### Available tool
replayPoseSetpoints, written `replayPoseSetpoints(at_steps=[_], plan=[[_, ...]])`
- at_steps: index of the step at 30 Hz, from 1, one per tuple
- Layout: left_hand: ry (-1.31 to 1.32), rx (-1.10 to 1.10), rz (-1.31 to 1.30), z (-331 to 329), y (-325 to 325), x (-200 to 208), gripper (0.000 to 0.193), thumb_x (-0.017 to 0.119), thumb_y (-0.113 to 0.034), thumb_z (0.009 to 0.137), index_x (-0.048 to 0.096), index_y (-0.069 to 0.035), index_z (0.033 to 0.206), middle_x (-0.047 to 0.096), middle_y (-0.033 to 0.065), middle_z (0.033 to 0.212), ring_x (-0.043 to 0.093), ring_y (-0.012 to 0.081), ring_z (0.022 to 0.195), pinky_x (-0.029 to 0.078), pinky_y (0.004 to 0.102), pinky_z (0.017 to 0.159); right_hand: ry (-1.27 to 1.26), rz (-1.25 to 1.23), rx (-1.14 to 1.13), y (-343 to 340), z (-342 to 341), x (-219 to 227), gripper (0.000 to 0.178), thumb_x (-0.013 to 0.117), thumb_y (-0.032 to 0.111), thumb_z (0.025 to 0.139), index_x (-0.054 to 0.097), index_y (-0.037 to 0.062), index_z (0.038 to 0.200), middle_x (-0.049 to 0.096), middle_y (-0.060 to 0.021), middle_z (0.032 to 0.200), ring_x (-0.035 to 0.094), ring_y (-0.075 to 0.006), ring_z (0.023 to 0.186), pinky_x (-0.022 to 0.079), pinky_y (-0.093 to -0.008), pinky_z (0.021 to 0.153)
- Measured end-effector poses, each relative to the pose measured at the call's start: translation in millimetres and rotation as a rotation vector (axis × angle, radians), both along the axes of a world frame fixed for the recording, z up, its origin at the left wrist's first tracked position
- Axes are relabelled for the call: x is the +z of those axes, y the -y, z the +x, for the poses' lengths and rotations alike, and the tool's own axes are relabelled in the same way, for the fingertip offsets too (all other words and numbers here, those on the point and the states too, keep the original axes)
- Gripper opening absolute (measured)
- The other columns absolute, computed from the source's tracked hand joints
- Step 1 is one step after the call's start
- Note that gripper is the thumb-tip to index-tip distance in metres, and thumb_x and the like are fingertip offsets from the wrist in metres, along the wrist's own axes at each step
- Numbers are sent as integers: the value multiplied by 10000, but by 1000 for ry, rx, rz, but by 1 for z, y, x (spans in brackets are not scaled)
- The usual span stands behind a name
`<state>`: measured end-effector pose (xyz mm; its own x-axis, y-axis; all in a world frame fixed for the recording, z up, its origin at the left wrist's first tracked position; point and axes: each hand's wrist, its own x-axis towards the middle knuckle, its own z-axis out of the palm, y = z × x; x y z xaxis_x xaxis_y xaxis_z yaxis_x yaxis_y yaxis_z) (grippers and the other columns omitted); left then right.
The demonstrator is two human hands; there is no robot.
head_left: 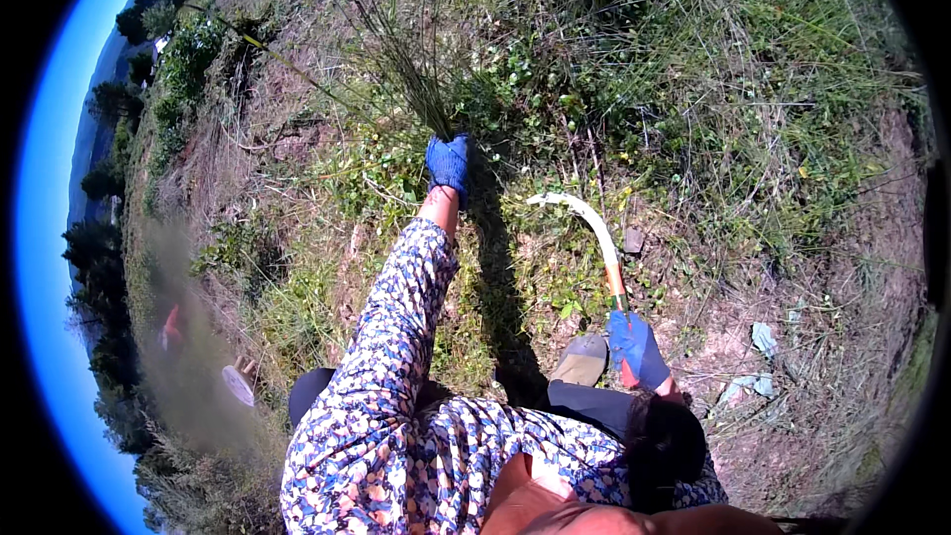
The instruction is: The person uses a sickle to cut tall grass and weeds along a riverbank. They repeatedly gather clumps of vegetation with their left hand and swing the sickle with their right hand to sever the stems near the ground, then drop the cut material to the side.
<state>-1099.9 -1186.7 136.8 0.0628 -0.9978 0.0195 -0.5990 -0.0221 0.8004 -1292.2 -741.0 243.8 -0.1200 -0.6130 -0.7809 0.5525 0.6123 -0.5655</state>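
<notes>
My left hand (448, 164), in a blue knitted glove, reaches far forward and is closed round the base of a bunch of long, thin grass (424, 97). The stalks fan up and away to the left from the fist. Nearer my body on the right, my right hand (639, 349), also gloved in blue, grips the handle of a sickle (594, 225). Its curved, pale blade shines in the sun and arcs to the left over low plants, apart from the held grass. An orange part of the handle shows above the glove.
Dense grass (753, 129) and low leafy weeds cover the slope ahead and right. Greyish-green scraps (748, 386) lie on dry soil at the right. My shoe (581, 361) stands beside the right hand. Trees (109, 258) line the left edge; a blurred patch hides part of the lower left.
</notes>
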Motion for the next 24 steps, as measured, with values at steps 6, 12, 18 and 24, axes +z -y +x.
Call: replayPoseSetpoints(at_steps=[6, 12, 18, 24], plan=[[-72, -192, 15, -74, -40, 28, 295, 675, -318, 840, 659, -30, 902, 682, 146, 787, 649, 312, 738, 493, 403, 678, -305, -72, 92, 123, -80, -23, 273, 542, 411, 959, 496, 148, 904, 422, 46, 605, 425, -92, 453, 382, -261, 390], [-129, -247, 32, -121, -43, 48, 365, 681, -317, 842, 627, -54, 1090, 699, 179, 961, 665, 366, 903, 510, 420, 777, -344, -85, 395, 246, -80, -100, 473, 537, 503, 934, 553, 34, 872, 527, -47, 607, 515, -174, 456, 450, -333, 405], [408, -389, 121, -134, -31, 47, 475, 686, -323, 798, 570, -67, 1181, 672, 232, 1017, 653, 397, 929, 526, 462, 800, -167, -50, 262, 177, -9, -68, 381, 505, 462, 962, 500, 85, 905, 478, -3, 609, 452, -138, 448, 413, -327, 403], [342, -526, 195, -115, -99, 62, 385, 660, -269, 790, 589, -63, 1107, 679, 215, 954, 651, 403, 884, 516, 481, 776, 173, 0, 115, 98, -19, -15, 277, 513, 419, 964, 477, 158, 879, 436, 39, 614, 397, -99, 446, 348, -270, 402]])
